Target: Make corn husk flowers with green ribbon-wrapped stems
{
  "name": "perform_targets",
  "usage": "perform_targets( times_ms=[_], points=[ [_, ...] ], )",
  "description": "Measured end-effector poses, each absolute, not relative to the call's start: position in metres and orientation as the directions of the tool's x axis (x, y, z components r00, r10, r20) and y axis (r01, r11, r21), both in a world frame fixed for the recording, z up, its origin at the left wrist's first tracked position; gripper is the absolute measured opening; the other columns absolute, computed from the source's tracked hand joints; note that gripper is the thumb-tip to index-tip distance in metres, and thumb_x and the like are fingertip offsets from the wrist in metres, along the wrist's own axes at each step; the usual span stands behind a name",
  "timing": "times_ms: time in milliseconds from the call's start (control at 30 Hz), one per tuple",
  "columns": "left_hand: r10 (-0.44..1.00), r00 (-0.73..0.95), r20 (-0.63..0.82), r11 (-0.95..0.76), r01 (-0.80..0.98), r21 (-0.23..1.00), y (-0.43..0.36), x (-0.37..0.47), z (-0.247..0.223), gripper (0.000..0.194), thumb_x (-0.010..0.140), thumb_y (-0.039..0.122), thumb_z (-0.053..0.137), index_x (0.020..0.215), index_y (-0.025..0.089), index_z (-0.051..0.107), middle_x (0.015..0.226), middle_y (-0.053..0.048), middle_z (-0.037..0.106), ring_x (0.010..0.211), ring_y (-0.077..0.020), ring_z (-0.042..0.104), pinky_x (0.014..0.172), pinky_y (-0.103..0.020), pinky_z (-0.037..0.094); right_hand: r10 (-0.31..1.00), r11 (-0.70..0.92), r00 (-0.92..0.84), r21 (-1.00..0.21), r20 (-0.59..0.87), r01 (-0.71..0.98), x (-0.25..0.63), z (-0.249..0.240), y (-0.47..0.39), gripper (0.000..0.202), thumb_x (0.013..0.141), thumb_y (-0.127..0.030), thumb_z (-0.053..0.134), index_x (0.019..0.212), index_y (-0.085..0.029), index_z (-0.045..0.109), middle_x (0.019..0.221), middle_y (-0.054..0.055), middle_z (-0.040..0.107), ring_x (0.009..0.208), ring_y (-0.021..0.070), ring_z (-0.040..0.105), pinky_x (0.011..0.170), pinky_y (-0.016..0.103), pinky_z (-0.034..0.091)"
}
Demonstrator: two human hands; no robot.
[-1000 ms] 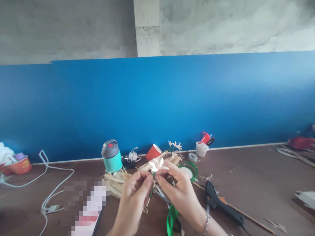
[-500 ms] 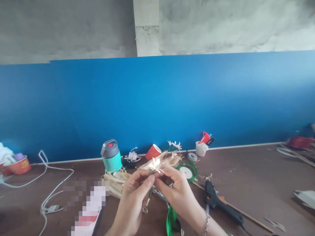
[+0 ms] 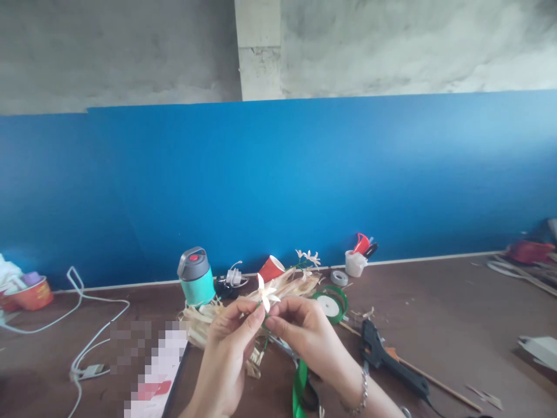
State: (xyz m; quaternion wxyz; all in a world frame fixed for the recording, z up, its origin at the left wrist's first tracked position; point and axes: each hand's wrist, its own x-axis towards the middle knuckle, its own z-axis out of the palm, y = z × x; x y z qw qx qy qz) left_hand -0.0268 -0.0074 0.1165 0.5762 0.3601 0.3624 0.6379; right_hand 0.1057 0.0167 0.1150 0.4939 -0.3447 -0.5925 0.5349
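Note:
A small handmade flower point(image 3: 266, 296) with pale, pointed petals is held up above the table. My left hand point(image 3: 232, 342) pinches it just under the petals, thumb against the fingers. Thumb and forefinger of my right hand point(image 3: 300, 331) close on its thin green stem, right beside the left fingertips, which partly hide the grip. Below the hands, the lower stem carries a pale curled piece point(image 3: 253, 367). Dried pale husks point(image 3: 200, 322) lie behind my fingers. A finished-looking spray of similar flowers point(image 3: 308, 256) rests on them at the back.
Right of my hands lie a green ribbon spool point(image 3: 343, 299), a black glue gun point(image 3: 387, 360) and a thin wooden stick point(image 3: 452, 392). Green ribbon point(image 3: 299, 389) is below. A turquoise flask point(image 3: 198, 284), a red cup point(image 3: 270, 269) and a white pot point(image 3: 355, 264) stand behind. White cable point(image 3: 93, 319) lies left.
The flower has tilted, its petals now facing me more openly, and shifted slightly left. My right fingertips have moved down from beside the petals to the stem.

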Motion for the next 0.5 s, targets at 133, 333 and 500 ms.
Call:
perform_targets(
  times_ms=[133,333,500],
  points=[
    [0.998,0.060,-0.022,0.049,-0.496,0.867,-0.0071,-0.0333,0.1211,0.022,0.064,0.030,0.079,0.062,0.014,0.064,0.045,0.009,0.035,0.041,-0.0004,0.019,0.037,-0.012,0.014,0.909,0.053,-0.378,-0.947,0.177,-0.316,0.1094,0.1201,0.0170,0.023,0.069,-0.035,0.075,0.074,-0.014,0.066,0.067,0.000,0.061,0.060,0.0098,0.050,0.059,0.022,0.040],
    [0.938,0.229,-0.260,0.347,-0.588,0.731,-0.0101,-0.0359,0.1256,0.032,0.047,0.021,0.088,0.060,0.011,0.061,0.052,0.008,0.043,0.039,0.0029,0.020,0.035,-0.012,0.008,0.871,-0.130,-0.477,-0.881,0.117,-0.455,0.1129,0.1214,0.0153,0.016,0.070,-0.030,0.075,0.080,-0.017,0.074,0.068,0.001,0.066,0.066,0.0116,0.057,0.067,0.023,0.041],
    [0.914,0.236,-0.331,0.405,-0.607,0.684,-0.0122,-0.0333,0.1258,0.036,0.042,0.017,0.089,0.057,0.012,0.058,0.047,0.010,0.039,0.037,0.0034,0.020,0.035,-0.011,0.006,0.884,-0.152,-0.456,-0.856,0.107,-0.494,0.1134,0.1203,0.0136,0.012,0.063,-0.025,0.080,0.072,-0.019,0.075,0.068,0.001,0.068,0.067,0.0121,0.057,0.069,0.024,0.042]
  ],
)
